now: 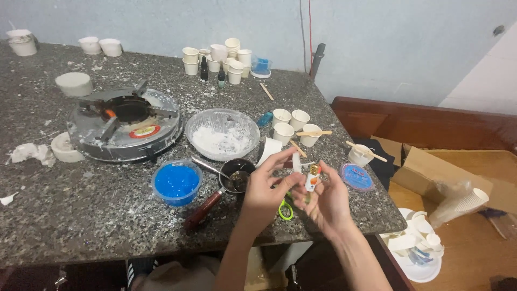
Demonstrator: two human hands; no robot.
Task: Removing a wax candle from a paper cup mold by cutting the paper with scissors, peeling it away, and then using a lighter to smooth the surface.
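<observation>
My right hand (326, 200) holds a small white lighter with an orange top (313, 178) upright above the table's near edge. My left hand (265, 187) is raised beside it, fingers curled, its fingertips pinching a thin white stick-like piece (295, 161) next to the lighter. Under both hands lie green-handled scissors (285, 209) on the granite table (75, 205). Just left of my left hand stands a small dark pan (237, 173) with a spoon in it and a red-brown handle (203, 209).
A blue-filled tub (176, 183), a clear bowl of white powder (222, 133), a round metal burner (125, 123), several small white cups (291, 125) with wooden sticks, a blue lid (356, 177) and more cups at the back (218, 58). A cardboard box (431, 167) and plates sit lower right.
</observation>
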